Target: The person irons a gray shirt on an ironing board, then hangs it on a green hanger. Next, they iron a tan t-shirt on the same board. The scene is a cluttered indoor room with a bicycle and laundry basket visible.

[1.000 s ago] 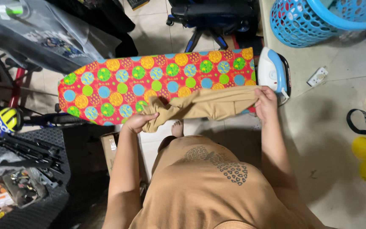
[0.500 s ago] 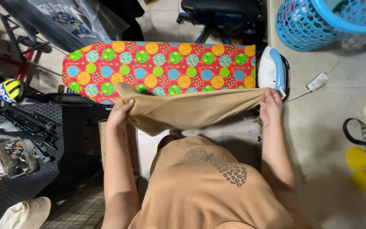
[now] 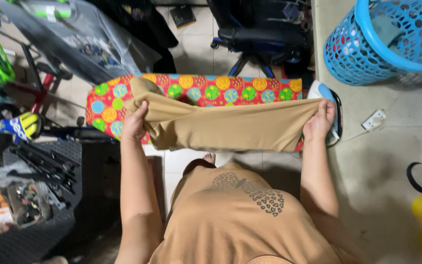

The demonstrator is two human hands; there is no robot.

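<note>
Head view: tan cloth stretched between two hands

Left hand (image 3: 135, 124) has its fingers clenched on one end of the tan garment (image 3: 230, 124); right hand (image 3: 320, 120) grips the other end. The cloth's long axis runs hand to hand, over the near edge of the dotted ironing board (image 3: 211, 90). Just beyond the right fingers sits the iron (image 3: 332, 98), with a blue laundry basket (image 3: 362, 44) farther off.

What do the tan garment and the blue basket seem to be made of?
Tan garment: soft matte fabric, probably knit; it sags and folds between both hands. Blue basket: likely moulded plastic, slightly glossy, with rows of even holes in its wall.
</note>
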